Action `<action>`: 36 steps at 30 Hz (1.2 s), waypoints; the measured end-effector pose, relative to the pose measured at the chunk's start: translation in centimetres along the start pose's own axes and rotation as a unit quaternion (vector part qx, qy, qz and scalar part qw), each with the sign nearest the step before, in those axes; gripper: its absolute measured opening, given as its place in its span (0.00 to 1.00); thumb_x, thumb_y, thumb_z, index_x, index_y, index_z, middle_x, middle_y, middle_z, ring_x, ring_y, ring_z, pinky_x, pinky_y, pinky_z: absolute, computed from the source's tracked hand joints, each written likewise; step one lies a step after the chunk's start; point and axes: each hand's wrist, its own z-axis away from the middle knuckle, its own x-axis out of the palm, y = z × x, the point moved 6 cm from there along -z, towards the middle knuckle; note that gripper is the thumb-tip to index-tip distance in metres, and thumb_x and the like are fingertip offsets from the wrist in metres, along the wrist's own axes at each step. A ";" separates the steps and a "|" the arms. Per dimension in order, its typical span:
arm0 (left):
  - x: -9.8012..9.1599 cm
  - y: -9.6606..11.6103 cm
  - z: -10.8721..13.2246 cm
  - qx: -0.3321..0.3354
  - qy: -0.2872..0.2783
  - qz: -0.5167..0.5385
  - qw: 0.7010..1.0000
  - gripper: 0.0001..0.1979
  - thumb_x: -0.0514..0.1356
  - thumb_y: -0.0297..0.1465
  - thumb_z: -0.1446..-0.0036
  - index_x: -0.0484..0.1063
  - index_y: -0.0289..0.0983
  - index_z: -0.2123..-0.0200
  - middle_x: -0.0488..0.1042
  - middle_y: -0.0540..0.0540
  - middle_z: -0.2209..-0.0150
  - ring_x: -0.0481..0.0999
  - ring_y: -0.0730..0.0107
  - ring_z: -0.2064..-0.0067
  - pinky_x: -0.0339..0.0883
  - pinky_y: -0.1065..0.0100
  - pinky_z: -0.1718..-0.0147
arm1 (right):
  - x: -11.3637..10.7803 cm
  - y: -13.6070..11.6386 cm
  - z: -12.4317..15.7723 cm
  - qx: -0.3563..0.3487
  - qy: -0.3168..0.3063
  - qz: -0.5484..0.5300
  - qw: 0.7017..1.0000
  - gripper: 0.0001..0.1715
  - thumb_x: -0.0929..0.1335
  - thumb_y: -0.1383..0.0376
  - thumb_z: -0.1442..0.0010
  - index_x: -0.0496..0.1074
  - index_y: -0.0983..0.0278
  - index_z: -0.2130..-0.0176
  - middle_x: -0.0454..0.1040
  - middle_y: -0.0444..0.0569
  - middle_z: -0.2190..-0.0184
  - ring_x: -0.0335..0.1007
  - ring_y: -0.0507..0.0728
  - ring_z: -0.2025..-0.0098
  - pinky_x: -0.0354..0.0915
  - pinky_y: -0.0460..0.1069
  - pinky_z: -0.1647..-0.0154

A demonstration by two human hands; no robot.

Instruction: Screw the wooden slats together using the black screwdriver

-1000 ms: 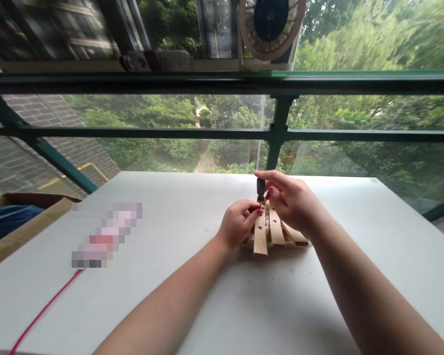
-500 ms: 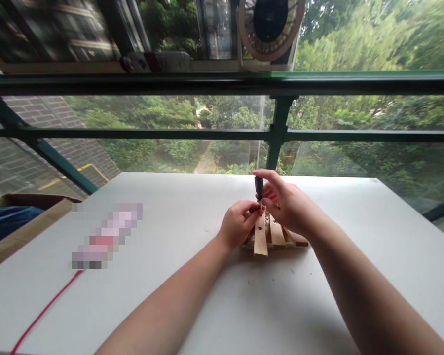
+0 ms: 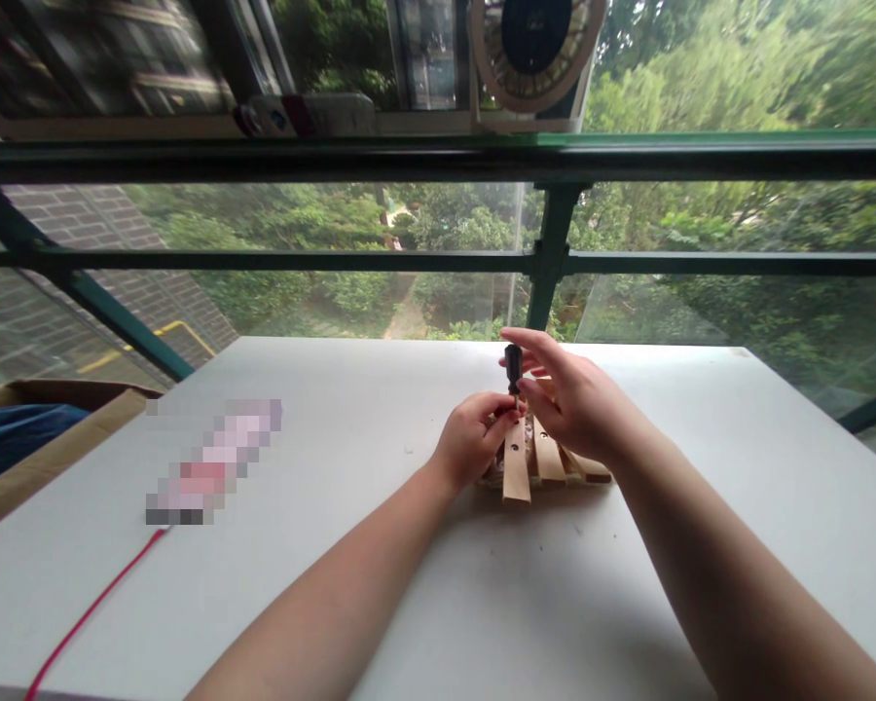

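A small screwdriver with a black handle stands upright over a light wooden slat, its metal shaft pointing down. My right hand is around the handle, thumb on the near side, some fingers behind it and the forefinger stretched over its top. At the lower end of the shaft, my left hand pinches with thumb and fingertips; what lies between them is hidden. The slat has a dark hole or screw head. More wooden slats lie to its right on a low base, partly covered by my right hand.
Everything rests on a white table. On the left lies a blurred-out, pinkish flat object with a red cable. A cardboard box with blue cloth stands beyond the left edge. Green railing and a round fan are behind.
My right hand has shifted slightly on the screwdriver, whose handle now stands a little straighter. My left hand keeps its pinch. The whole view has moved very slightly.
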 end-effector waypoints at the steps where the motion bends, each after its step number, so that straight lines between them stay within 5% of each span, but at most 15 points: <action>1: 0.0 0.0 0.0 0.001 0.001 0.002 1.000 0.07 0.57 0.32 0.38 0.75 0.38 0.61 0.78 0.47 0.62 0.75 0.68 0.61 0.67 0.67 0.57 | 0.0 -0.2 0.0 -0.012 -0.004 -0.001 1.000 0.33 0.62 0.71 0.40 0.56 0.57 0.36 0.73 0.53 0.49 0.71 0.59 0.51 0.68 0.54 0.53; 18: 0.2 -0.4 0.2 0.012 0.000 0.018 1.000 0.10 0.55 0.33 0.36 0.75 0.39 0.59 0.78 0.47 0.58 0.75 0.66 0.55 0.66 0.66 0.52 | -0.7 -0.2 -0.2 0.015 0.038 0.032 0.999 0.23 0.67 0.70 0.43 0.68 0.58 0.47 0.75 0.45 0.68 0.72 0.54 0.68 0.66 0.48 0.65; 23: 0.1 0.0 0.3 0.014 0.009 0.033 0.999 0.13 0.50 0.33 0.33 0.73 0.38 0.57 0.77 0.46 0.58 0.74 0.68 0.56 0.66 0.67 0.53 | -0.8 -0.1 -0.3 0.021 0.041 0.052 0.998 0.23 0.69 0.69 0.44 0.68 0.58 0.48 0.76 0.46 0.68 0.72 0.55 0.68 0.65 0.48 0.66; 36: -0.2 -0.2 0.2 0.004 0.015 -0.009 1.000 0.07 0.57 0.33 0.39 0.74 0.37 0.64 0.75 0.48 0.67 0.72 0.70 0.64 0.66 0.69 0.61 | -0.9 -1.4 -0.2 -0.015 0.030 0.129 0.991 0.14 0.69 0.63 0.43 0.69 0.63 0.56 0.75 0.48 0.70 0.69 0.56 0.71 0.61 0.49 0.69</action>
